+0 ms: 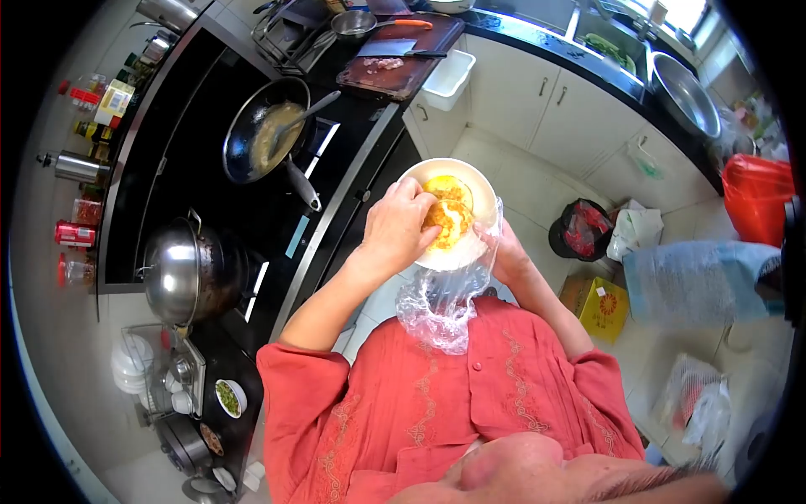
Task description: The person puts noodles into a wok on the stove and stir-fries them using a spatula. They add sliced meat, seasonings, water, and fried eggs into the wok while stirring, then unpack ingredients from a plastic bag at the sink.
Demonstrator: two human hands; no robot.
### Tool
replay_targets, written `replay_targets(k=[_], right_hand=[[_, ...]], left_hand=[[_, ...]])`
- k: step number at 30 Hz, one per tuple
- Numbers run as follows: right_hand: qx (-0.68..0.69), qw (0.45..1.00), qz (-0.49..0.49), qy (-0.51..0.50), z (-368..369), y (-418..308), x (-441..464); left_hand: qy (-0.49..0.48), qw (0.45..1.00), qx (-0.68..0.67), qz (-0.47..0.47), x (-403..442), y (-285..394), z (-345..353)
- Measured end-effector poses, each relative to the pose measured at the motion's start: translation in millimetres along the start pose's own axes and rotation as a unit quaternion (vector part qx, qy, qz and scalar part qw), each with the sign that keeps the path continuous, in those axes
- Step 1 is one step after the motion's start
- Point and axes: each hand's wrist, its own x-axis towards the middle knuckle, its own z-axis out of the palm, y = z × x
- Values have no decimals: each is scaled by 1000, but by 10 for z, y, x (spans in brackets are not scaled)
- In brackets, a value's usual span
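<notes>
A white bowl [480,186] is held in front of my red shirt, with yellow, browned round pieces of food [447,189] in it that look like fried eggs. My left hand [396,220] reaches over the bowl's near rim, its fingers closed on one of the egg pieces. On the other side, my right hand [506,250] grips the bowl's edge through clear plastic wrap; part of its fingers is hidden. The crumpled wrap [441,315] hangs from the bowl toward my shirt.
A wok [243,139] with a ladle and brownish liquid sits on the stove, beside a lidded steel pot [174,270]. A cleaver [386,48] and chopped meat lie on the cutting board [401,80]. A bin [579,228] and yellow box [603,309] stand on the floor.
</notes>
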Motion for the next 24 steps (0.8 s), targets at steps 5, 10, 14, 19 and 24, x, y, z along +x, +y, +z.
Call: replay_targets(k=[5, 10, 14, 19, 24], right_hand=[[-33, 999, 36, -21, -10, -101, 473], [-97, 994, 44, -26, 107, -237, 1034], [-85, 995, 45, -15, 254, -239, 1440], [-60, 997, 56, 4, 93, -312, 1753], [-74, 994, 77, 22, -164, -530, 2086]], left_hand=[[-6, 998, -66, -2, 244, -335, 57], [79, 985, -151, 11, 539, -756, 30], [101, 972, -210, -15, 659, -1137, -331], [178, 922, -276, -204, 584, -1893, -806], [289, 853, -282, -331, 635, -3237, -682]])
